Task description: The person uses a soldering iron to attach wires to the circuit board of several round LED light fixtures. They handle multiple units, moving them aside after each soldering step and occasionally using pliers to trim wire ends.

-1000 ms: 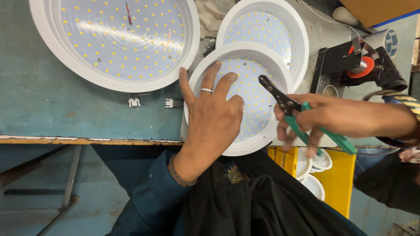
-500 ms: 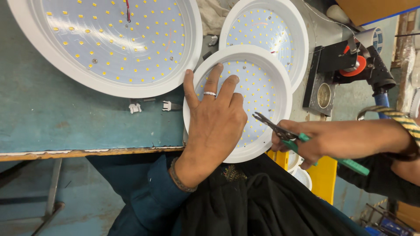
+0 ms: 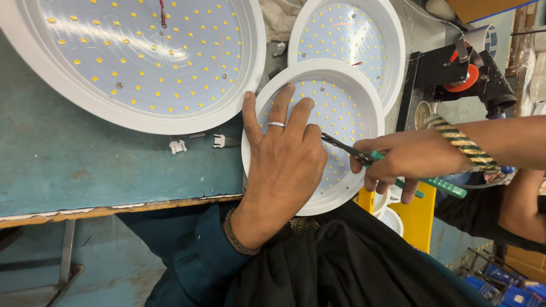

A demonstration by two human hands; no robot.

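Note:
My left hand, with a ring on one finger, lies flat with spread fingers on a small round white lamp panel dotted with yellow chips. The panel hangs partly over the table's front edge. My right hand grips green-handled pliers. Their dark jaws point left and reach the panel's surface right beside my left hand's fingers.
A large round lamp panel fills the upper left of the teal table. Another medium panel lies behind the small one. Two small white connectors rest on the table. A black device with a red part stands at right; a yellow bin sits below.
My right hand has moved left and down, bringing the pliers' jaws onto the small panel beside my left hand. The left hand stays pressed on the panel.

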